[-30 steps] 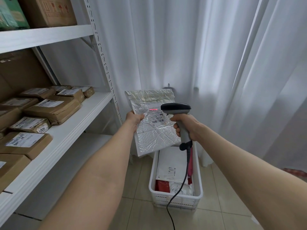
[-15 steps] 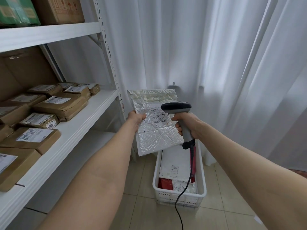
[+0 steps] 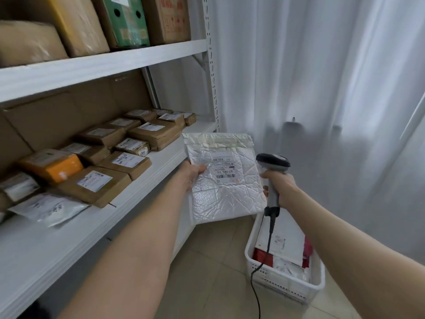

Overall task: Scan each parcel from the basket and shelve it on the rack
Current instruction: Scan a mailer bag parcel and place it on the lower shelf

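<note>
My left hand point(image 3: 192, 174) grips the left edge of a white bubble-mailer parcel point(image 3: 225, 180), label side facing me, just off the front corner of the white rack's middle shelf point(image 3: 128, 203). To the right of the parcel, my right hand point(image 3: 279, 184) holds a grey barcode scanner point(image 3: 272, 165) by its handle, its head beside the parcel's right edge. On the floor below sits the white basket point(image 3: 282, 285) with white and red parcels inside. The scanner's black cable hangs down over the basket.
Several brown, orange and white labelled parcels point(image 3: 103, 166) fill the back and left of the middle shelf; its front strip is bare. Large boxes point(image 3: 124, 21) stand on the upper shelf. White curtains point(image 3: 322, 88) hang behind, and the floor is tiled.
The view has swung left toward the rack. The parcel in my left hand has moved closer to the shelf's edge. The red scan line seen on the label a second ago is gone.
</note>
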The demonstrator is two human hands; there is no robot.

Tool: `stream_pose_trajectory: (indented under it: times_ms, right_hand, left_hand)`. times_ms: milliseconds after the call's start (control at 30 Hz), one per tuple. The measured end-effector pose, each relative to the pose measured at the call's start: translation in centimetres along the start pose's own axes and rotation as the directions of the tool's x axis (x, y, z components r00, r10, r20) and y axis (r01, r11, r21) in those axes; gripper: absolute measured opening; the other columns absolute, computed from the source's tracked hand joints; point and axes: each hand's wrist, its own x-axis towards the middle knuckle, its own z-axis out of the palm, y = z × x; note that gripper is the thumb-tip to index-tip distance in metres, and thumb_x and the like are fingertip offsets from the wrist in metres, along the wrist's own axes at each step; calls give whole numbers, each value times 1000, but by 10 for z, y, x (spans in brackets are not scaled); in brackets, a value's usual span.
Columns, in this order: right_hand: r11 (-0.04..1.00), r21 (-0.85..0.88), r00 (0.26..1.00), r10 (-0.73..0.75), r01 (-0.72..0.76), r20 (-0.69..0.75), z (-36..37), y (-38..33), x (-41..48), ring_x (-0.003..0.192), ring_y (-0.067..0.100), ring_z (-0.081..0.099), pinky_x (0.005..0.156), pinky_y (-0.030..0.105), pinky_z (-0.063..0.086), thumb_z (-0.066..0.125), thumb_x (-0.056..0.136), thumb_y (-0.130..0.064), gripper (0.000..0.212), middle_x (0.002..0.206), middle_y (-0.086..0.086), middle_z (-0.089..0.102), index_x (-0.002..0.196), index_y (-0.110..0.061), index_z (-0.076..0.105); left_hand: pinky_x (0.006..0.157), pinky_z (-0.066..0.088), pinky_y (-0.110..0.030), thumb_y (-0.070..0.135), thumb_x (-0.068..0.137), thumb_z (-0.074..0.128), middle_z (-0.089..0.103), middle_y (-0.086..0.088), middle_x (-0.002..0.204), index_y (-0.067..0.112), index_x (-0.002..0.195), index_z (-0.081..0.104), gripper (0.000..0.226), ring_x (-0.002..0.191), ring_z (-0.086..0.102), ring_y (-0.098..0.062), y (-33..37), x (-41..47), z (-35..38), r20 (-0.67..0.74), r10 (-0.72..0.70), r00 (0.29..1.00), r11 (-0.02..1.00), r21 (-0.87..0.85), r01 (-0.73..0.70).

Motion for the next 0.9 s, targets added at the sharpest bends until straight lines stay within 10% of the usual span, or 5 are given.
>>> stream_pose_trajectory:
  times_ms: [167,333,467,733,900]
  right_hand:
    - [995,55,989,77,-84,127,27,21,-27,75,32,68,89,45,56,67,85,-3,20,102,17,61,100,-8,55]
    - [983,57,941,151,-176,302,76,44,-59,76,35,68,57,35,58,67,85,-3,25,112,17,60,108,-7,58]
    - [984,-15,919,172,-179,354,130,59,-87,69,27,63,66,34,54,65,88,-4,9,98,14,62,92,-9,58]
    - [987,-109,843,157,-118,515,241,80,-138,59,21,61,48,26,49,66,84,-5,26,98,14,62,109,-3,58]
    - [984,-156,787,163,-85,596,314,101,-170,64,23,61,53,29,50,66,83,-2,22,94,16,61,104,-2,58]
  left_hand:
    - [93,49,-44,-2,85,66,61,-18,123,0,127,55,43,110,60,-34,-9,-37,-57,-90,-4,996,998,-61,-2]
    - [95,49,-50,1,85,67,61,-19,124,2,130,51,48,110,61,-35,-19,-76,-126,-192,-60,979,989,-145,32]
    - [89,51,-42,-1,81,71,62,-11,119,1,123,51,47,106,61,-31,-27,-107,-186,-377,-81,923,982,-191,8]
    - [85,46,-31,-10,84,53,49,2,133,27,149,25,80,112,53,-24,-60,-147,-299,-811,-1,584,999,-29,-40]
    - [83,49,-29,-12,89,40,56,-6,129,22,119,61,51,101,57,-26,-75,-158,-371,-894,-36,447,998,-10,59]
